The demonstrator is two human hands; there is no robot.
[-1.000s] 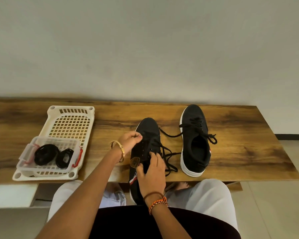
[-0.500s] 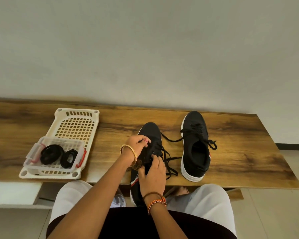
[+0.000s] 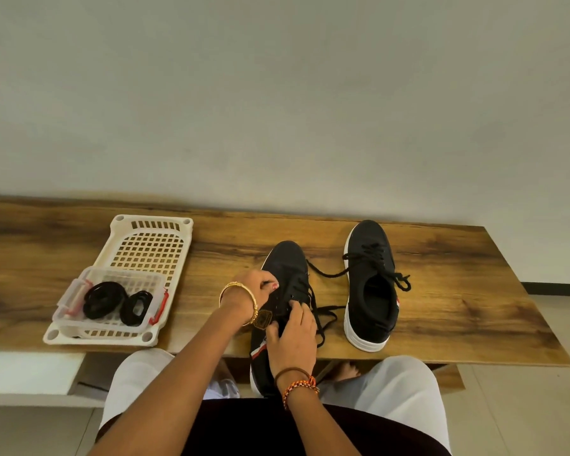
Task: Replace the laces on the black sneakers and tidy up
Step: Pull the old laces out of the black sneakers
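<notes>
On the table: near shoe: a black sneaker (image 3: pixel 282 291) lay toe-away at the front edge of the table (image 3: pixel 458 311), its heel overhanging toward the person's lap.
Lace: a black lace (image 3: pixel 320 307) sat loosely through the near shoe's eyelets, with slack trailing off its right side onto the wood.
Left hand: the left hand (image 3: pixel 254 289) rested on the shoe's left flank, fingers (image 3: pixel 270 284) curled; whether they pinched the lace or only steadied the upper could not be told.
Right hand: the right hand (image 3: pixel 292 337) lay over the tongue area, fingers curled onto the lace crossings, apparently gripping the lace there.
Far shoe: a second sneaker (image 3: pixel 371 284) stood to the right, just apart, laced and loosely knotted; one loose end reached toward the near shoe.
Spare laces: two black coils (image 3: pixel 116 302) sat in a clear box (image 3: pixel 76 296) inside a white basket (image 3: pixel 152 248) to the left.
Step, judged: working the lace through the near shoe's eyelets.
Risk: the overhanging heel could tip the shoe off the edge if a hard pull came while the left hand let go.
Risk: the trailing slack lay close to the far shoe's loose end, so a long draw could snag it and drag that shoe.
</notes>
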